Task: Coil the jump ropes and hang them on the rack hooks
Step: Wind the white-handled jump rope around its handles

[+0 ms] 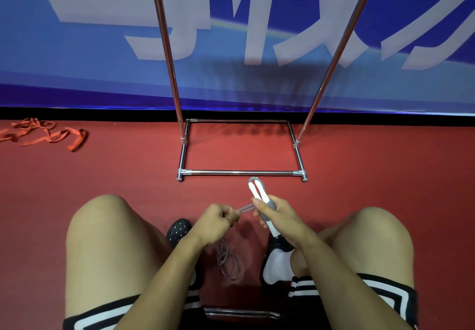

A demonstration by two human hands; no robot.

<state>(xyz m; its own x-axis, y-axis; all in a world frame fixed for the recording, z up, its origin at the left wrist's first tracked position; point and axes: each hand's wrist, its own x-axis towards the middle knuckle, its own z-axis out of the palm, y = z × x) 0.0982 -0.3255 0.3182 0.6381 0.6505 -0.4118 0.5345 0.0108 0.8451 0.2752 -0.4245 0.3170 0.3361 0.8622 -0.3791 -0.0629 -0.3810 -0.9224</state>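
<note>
Rope: grey rope (247, 207) stretched between both hands, slack loops piled on the red floor (115, 180) between the feet.
Handles: two white handles (257, 190), side by side, rope wound around them.
Right hand (276, 215): clenched around the handles.
Left hand (218, 220): pinched the rope.
Rack (243, 172): chrome, just ahead.

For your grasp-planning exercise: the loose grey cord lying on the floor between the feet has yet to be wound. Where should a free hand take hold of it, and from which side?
Take the loose cord at the top of its pile, where it rises toward the left hand. Come from above, since the loops lie flat on the red floor between the shoes.
</note>
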